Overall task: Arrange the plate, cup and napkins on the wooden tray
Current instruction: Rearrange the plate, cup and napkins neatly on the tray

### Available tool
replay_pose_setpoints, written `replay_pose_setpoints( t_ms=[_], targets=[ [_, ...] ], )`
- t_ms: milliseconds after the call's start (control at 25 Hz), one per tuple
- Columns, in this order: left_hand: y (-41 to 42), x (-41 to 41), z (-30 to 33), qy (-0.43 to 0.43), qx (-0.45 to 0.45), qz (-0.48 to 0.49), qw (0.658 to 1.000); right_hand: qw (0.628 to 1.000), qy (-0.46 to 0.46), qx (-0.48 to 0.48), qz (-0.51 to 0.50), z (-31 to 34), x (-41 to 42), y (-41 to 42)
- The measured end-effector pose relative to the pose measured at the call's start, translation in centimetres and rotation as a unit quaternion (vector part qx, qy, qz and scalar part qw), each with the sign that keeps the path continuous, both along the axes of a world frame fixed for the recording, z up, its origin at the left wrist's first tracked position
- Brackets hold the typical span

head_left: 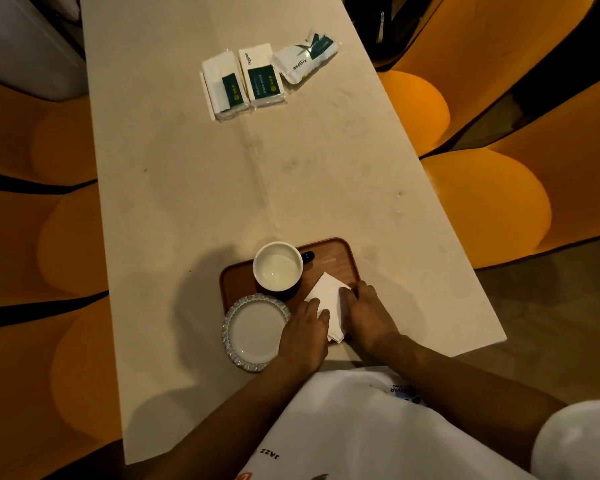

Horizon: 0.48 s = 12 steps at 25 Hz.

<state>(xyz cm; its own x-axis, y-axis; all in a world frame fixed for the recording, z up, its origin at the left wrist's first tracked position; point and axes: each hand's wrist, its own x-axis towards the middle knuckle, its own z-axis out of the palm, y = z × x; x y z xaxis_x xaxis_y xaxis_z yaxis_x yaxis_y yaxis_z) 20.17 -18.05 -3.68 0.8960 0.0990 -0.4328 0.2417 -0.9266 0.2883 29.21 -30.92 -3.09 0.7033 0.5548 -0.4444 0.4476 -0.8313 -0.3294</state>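
Pressing flat, my left hand (303, 327) and right hand (366, 313) spread their fingers on the napkin (328, 296) on the tray (336, 258), beside plate (253, 330) and cup (278, 266). Next, I judge, more napkin packs (245, 81) from far along the desk (222, 174).

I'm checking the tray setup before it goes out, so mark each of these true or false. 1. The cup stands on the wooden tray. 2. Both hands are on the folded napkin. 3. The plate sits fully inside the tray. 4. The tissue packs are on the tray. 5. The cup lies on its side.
1. The cup stands on the wooden tray: true.
2. The left hand and right hand are on the folded napkin: true.
3. The plate sits fully inside the tray: false; it overhangs the near left corner.
4. The tissue packs are on the tray: false; they lie at the table's far end.
5. The cup lies on its side: false; it is upright.
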Motion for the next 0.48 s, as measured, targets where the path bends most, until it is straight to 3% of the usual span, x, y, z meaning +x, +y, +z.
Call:
replay_pose_setpoints(
  t_ms=[480],
  targets=[
    [0.8, -1.1, 0.9, -0.021, -0.054, 0.035, 0.998, 0.998, -0.006, -0.048, 0.034, 0.7, 0.1, 0.4]
  ],
)
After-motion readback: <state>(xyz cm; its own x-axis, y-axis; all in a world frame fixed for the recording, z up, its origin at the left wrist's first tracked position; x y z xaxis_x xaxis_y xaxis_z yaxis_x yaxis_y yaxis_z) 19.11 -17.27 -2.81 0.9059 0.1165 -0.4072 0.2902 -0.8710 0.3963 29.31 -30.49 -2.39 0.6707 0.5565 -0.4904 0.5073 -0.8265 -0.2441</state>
